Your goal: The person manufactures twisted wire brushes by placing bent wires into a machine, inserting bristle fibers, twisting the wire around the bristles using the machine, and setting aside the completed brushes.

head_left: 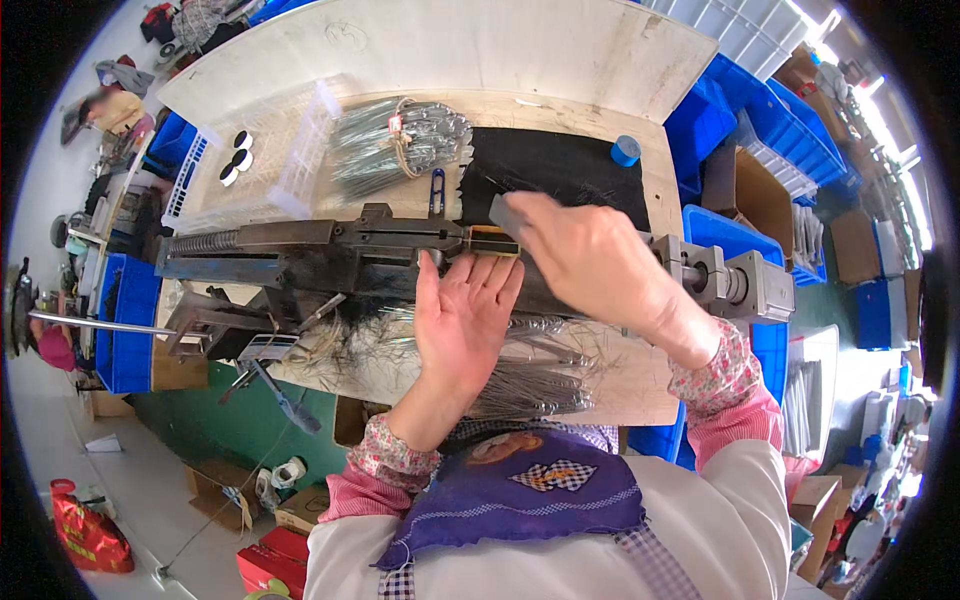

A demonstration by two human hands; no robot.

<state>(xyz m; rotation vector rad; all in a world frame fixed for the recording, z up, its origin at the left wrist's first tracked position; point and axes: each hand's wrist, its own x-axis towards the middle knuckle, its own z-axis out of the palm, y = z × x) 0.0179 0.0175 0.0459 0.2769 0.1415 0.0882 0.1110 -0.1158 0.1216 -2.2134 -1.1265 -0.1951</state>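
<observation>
Two hands | left hand [462, 318] open flat on wires [540, 375] | right hand [585, 265] gripping grey block [503, 215] | machine [330, 255] between

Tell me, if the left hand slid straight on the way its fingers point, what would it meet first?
Probably the dark metal machine: the left hand lies open, fingertips right at its edge, though depth is hard to judge.

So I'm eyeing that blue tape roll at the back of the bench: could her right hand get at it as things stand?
Probably yes: the right hand is over the machine, and only flat black cloth lies between it and the tape roll. It already grips a grey block, though.
</observation>
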